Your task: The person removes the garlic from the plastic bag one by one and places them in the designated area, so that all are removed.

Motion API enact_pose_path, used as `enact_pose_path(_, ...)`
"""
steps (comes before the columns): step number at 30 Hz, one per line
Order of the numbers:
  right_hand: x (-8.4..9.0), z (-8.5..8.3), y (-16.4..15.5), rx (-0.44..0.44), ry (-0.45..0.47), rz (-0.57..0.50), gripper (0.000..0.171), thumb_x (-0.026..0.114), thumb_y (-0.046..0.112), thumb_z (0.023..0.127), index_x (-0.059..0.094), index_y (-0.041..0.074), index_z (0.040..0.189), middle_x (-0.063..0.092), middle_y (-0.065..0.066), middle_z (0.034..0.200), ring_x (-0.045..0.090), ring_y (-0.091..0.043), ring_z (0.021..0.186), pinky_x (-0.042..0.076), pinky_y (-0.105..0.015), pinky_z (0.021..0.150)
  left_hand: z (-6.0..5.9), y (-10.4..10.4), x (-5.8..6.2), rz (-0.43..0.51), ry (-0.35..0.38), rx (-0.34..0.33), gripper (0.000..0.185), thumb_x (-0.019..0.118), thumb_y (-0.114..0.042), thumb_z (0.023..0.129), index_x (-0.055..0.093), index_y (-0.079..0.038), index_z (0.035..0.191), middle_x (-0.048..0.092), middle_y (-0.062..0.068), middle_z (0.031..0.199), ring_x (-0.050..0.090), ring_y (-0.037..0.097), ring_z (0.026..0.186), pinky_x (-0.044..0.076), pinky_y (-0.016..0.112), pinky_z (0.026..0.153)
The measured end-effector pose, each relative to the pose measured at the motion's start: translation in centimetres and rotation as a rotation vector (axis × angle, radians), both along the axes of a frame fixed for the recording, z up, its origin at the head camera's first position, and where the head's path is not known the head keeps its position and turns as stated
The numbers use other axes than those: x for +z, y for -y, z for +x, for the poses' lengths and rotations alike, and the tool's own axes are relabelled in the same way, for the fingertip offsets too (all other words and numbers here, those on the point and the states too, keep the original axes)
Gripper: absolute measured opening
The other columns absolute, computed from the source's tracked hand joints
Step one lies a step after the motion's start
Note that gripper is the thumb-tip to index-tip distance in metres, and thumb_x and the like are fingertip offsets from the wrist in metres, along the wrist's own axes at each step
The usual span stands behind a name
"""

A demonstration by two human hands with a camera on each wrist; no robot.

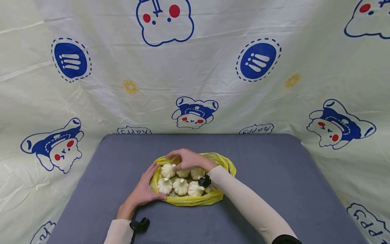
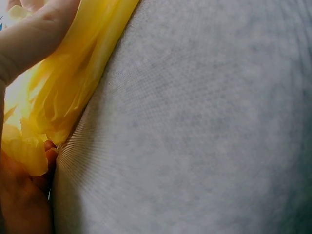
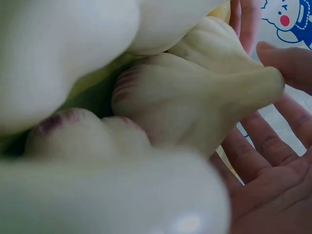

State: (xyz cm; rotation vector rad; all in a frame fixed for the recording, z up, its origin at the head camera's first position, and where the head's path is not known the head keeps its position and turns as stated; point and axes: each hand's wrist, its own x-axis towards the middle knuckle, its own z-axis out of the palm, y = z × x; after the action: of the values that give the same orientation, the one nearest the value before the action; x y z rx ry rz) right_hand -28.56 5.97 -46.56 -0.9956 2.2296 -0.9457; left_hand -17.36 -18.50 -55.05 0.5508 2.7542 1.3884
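Several white garlic bulbs [image 1: 180,187] sit in rows inside a yellow plastic bag [image 1: 195,201] with its mouth spread wide. My left hand [image 1: 141,189] grips the bag's left end, thumb along the front rim and fingers up the left side. Yellow plastic [image 2: 73,73] lies within that hand's grasp in the left wrist view. Over the back of the bag, my right hand [image 1: 189,160] reaches leftward, fingers spread beside the back-left bulb [image 1: 168,170]. In the right wrist view its thumb is right at the stem of a bulb [image 3: 195,97], with purple-streaked bulbs close by.
The bag stands on a grey cloth-covered table [image 1: 274,189]. Behind and at both sides hangs a pale sheet [image 1: 207,74] printed with cartoon figures and orange slices. Small black wrist cameras [image 1: 140,225] are strapped to both wrists.
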Motion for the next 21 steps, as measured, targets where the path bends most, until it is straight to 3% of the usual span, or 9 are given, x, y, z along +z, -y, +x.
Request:
enact_pose_path(12, -1.4, -0.5, 0.7, 0.043, -0.064, 0.03, 0.046, 0.072, 0.013, 0.096, 0.062, 0.011, 0.141, 0.063, -0.007, 0.143, 0.062, -0.028, 0.129, 0.05, -0.037, 0.108, -0.1, 0.1, -0.6, -0.02, -0.015, -0.005, 0.123, 0.097, -0.046, 0.066, 0.027, -0.018, 0.164, 0.016, 0.015, 0.172, 0.025, 0.048, 0.151, 0.03, 0.074, 0.112)
enact_pose_path(21, -1.2, -0.4, 1.1, 0.024, -0.064, 0.098, 0.05, 0.072, 0.014, 0.095, 0.06, 0.014, 0.144, 0.058, -0.006, 0.149, 0.059, -0.03, 0.133, 0.049, -0.041, 0.11, -0.1, 0.1, -0.7, -0.023, -0.008, -0.002, 0.123, 0.096, -0.048, 0.067, 0.027, -0.018, 0.164, 0.015, 0.015, 0.173, 0.024, 0.047, 0.151, 0.029, 0.074, 0.113)
